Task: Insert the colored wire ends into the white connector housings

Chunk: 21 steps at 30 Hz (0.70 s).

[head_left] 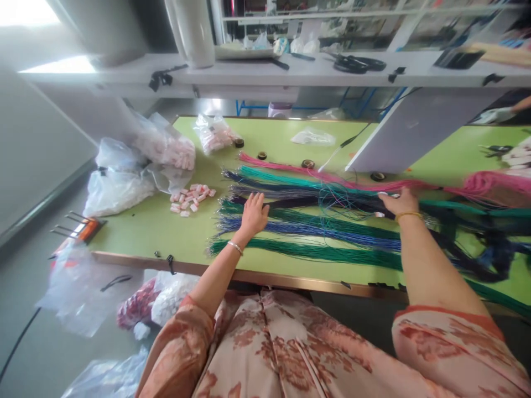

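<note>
Long bundles of thin, multicoloured wire point(298, 229) lie beneath a person's loosely opened left hand point(254, 214); the curled right hand point(401, 202) touches a small white piece point(388, 194), grip unclear.

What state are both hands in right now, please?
Left hand: open, over the wires.
Right hand: at the wires, by a small white piece; grip cannot be told.

Your top point(286, 342), six o'clock: pale pink, rust-brown floral print. Left sleeve point(180, 348) at seven, right sleeve point(452, 348) at four: orange-red edging. You wear a silvery bracelet point(235, 247) at seven, yellowish band point(409, 215) at three.
</note>
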Each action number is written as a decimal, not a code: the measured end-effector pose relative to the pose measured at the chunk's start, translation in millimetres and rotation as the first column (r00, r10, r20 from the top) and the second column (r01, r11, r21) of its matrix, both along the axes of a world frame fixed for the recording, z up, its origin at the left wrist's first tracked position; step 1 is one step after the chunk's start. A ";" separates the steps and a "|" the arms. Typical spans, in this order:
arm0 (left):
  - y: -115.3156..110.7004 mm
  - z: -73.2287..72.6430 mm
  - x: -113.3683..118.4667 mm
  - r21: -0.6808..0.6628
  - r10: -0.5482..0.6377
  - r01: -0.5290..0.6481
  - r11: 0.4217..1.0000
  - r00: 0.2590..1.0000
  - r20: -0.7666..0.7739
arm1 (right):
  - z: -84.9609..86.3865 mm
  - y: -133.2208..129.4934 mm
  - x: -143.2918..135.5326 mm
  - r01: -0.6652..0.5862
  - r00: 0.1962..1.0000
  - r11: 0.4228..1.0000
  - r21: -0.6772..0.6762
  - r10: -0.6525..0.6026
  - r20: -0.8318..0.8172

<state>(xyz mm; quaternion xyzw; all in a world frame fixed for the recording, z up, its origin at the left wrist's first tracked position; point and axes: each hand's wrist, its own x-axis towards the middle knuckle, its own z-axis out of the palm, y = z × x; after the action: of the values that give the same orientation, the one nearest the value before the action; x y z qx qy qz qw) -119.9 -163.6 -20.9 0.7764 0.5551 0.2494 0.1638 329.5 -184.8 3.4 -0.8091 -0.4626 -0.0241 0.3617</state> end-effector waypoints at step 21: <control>-35.7 3.7 -219.8 0.059 0.507 -0.504 0.862 0.853 -0.125 | -15.5 -39.0 -368.5 -0.892 0.266 0.214 -0.398 0.961 -0.081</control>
<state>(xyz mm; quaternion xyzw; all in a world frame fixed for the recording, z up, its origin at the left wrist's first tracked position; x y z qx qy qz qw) -339.7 -199.3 -17.2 0.6203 0.7465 0.2366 0.0450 -39.0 -223.9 -12.2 -0.4140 -0.8799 0.2099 0.1014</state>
